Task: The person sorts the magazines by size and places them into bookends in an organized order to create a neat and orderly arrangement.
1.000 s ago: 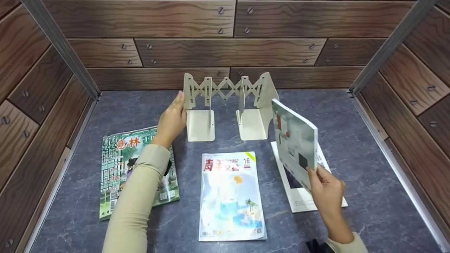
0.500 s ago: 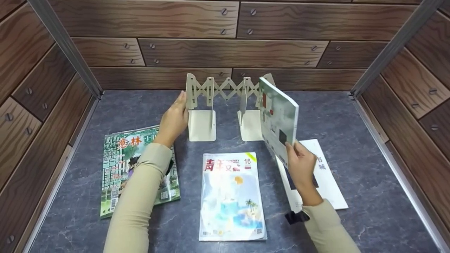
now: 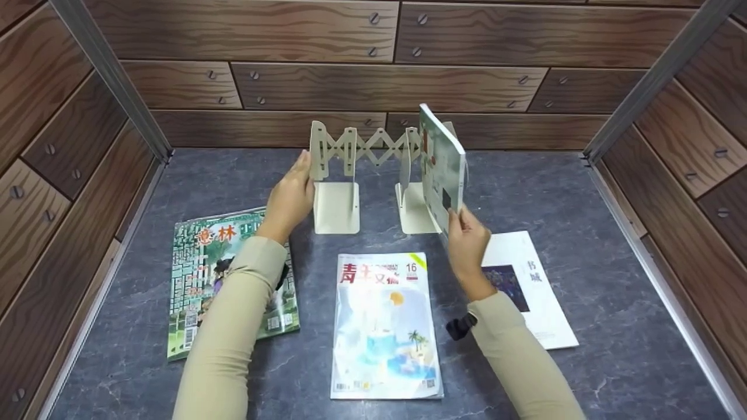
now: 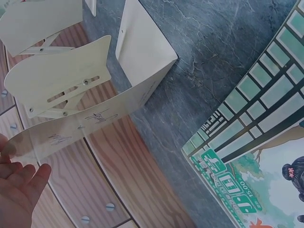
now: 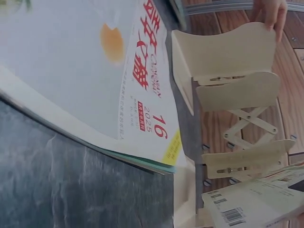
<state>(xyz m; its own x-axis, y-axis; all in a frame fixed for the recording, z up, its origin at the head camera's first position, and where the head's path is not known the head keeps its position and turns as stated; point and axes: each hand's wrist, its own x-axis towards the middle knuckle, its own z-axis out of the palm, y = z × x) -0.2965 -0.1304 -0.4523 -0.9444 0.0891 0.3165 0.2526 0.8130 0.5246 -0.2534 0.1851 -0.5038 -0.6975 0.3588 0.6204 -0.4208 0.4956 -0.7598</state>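
- My right hand [image 3: 468, 242] pinches a magazine [image 3: 442, 166] upright, hiding most of the rack [image 3: 337, 208]'s right end.
- My left hand [image 3: 290, 198], fingers straight, touches its left panel [image 3: 318, 150].
- Centre magazine [image 3: 382, 332] reads "2025", "16"; white magazine [image 3: 551, 321], 书城.
- Green magazine [image 3: 188, 286]: 意林, partly sleeve-covered.

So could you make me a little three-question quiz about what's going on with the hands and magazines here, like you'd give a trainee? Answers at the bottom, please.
1. What does the right hand hold?
a) a pen
b) a magazine
c) a cup

2. True or false: the left hand also holds a magazine.

3. Fill in the blank: the large number near the top right of the middle magazine is ____.

Key:
1. b
2. False; it touches the left end plate of the cream rack.
3. 16
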